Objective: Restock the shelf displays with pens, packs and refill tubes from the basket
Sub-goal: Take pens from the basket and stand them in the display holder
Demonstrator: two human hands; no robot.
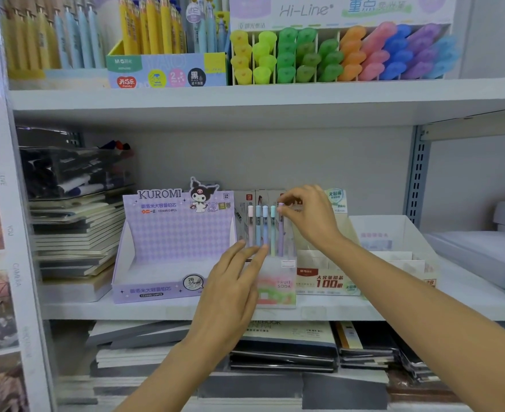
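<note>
Pastel pens [264,228] — pink, blue, green and lilac — stand upright in a clear display box [276,285] marked "FRUIT SODA" on the middle shelf [319,312]. The right hand [309,214] pinches the cap of the lilac pen [280,230] at the right end of the row between thumb and fingertips. The left hand [230,282] is open, its fingers spread, the tips touching the lower barrels of the pink and blue pens. Just left of the box stands an empty purple Kuromi carton [171,245] — to the right, a lead-refill carton [328,282].
</note>
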